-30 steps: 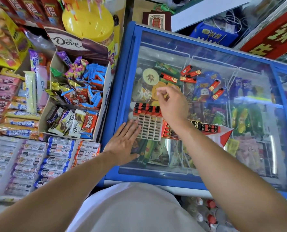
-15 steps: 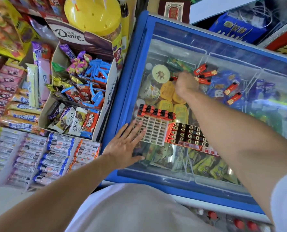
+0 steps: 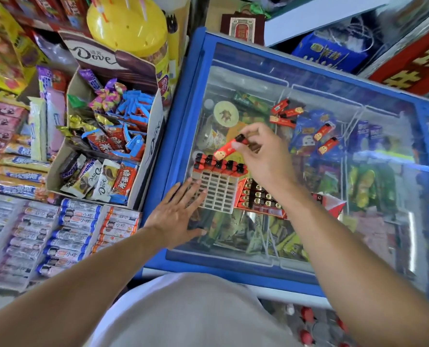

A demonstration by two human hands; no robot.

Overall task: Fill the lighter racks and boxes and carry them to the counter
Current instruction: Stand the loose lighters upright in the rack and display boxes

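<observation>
A white grid lighter rack (image 3: 219, 192) lies on the glass lid of a blue chest freezer (image 3: 183, 101). Its far row holds several red lighters with black caps (image 3: 219, 165). My right hand (image 3: 263, 156) pinches one red lighter (image 3: 227, 150) just above that row. My left hand (image 3: 175, 216) lies flat, fingers spread, against the rack's near left corner. A red box of lighters (image 3: 258, 199) sits right of the rack, partly under my right forearm. Several loose red lighters (image 3: 286, 112) lie further back on the glass, and two more (image 3: 324, 139) to the right.
A Dove cardboard display box (image 3: 155, 136) full of sweets stands directly left of the freezer. Rows of wrapped candy bars (image 3: 73, 229) fill the shelf at near left. A yellow plastic jar (image 3: 128, 28) stands behind the box. Red-capped bottles (image 3: 306, 319) sit below the freezer's front edge.
My right hand reached back to the loose lighters on the glass, took one, and brought it back over the rack. My left hand stayed flat beside the rack.
</observation>
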